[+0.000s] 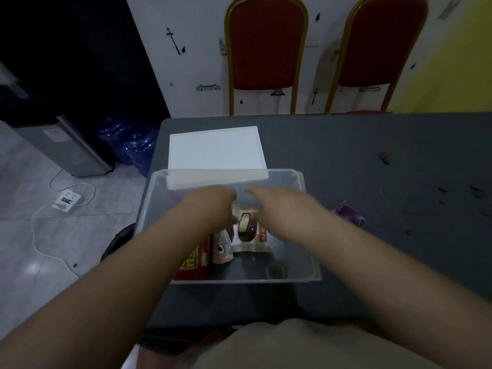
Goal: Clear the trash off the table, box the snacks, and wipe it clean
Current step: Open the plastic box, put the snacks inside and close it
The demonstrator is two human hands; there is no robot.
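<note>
A clear plastic box (306, 235) stands at the table's near left. Inside lie several snack packs: a red one (194, 265), a pinkish one (222, 249) and a white pack with a dark chocolate picture (249, 230). Both my hands reach into the box, knuckles up, over the white pack. My left hand (213, 206) and my right hand (277, 206) seem to touch its far end, but the fingertips are hidden. The white lid (215, 153) lies behind the box, its near edge resting on the box's far rim.
A purple wrapper (348, 214) lies right of the box. Dark crumbs (384, 158) and specks (458, 193) are scattered over the grey table (346, 145) to the right. Two red chairs (266, 49) stand behind the table. A power strip (66, 201) with cable lies on the floor.
</note>
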